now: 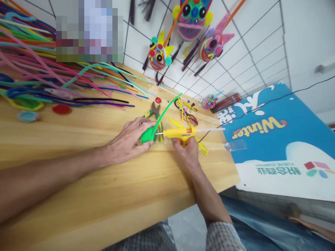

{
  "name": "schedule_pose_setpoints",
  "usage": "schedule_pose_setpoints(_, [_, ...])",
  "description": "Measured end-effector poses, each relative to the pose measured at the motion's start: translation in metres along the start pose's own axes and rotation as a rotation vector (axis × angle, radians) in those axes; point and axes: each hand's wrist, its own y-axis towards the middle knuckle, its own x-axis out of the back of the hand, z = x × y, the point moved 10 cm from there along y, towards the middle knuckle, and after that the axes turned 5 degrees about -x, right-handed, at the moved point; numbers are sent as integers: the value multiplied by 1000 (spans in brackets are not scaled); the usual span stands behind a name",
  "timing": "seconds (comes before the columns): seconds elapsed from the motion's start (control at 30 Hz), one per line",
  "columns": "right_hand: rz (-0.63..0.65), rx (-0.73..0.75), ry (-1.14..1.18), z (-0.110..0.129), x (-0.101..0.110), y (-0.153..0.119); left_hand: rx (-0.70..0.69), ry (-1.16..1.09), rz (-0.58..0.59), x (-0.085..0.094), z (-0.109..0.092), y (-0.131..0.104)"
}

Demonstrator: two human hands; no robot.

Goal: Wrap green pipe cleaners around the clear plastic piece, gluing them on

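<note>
My left hand is wrapped round a bright green rounded piece, from which a green pipe cleaner sticks up and to the right. In my right hand is a yellow glue gun with a clear glue stick out of its back. The gun's metal tip points left, at the right side of the green piece; whether they touch is too small to tell. Just behind the green piece lie pliers with green and yellow handles, partly hidden by my left hand.
Many coloured pipe cleaners spread over the wooden table at the back left. Yellow scraps lie by the gun, whose thin cord runs right. Colourful masks hang behind. A blue printed board and a person's jeans are at the right.
</note>
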Motion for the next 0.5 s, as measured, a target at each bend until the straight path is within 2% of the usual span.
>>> schedule_pose_setpoints(0.27, [-4,9,15,1,-1,1,85,-58,69,-3,1,1])
schedule_pose_setpoints(0.5, [36,0,26,-1,-7,1,99,-64,72,-5,4,1])
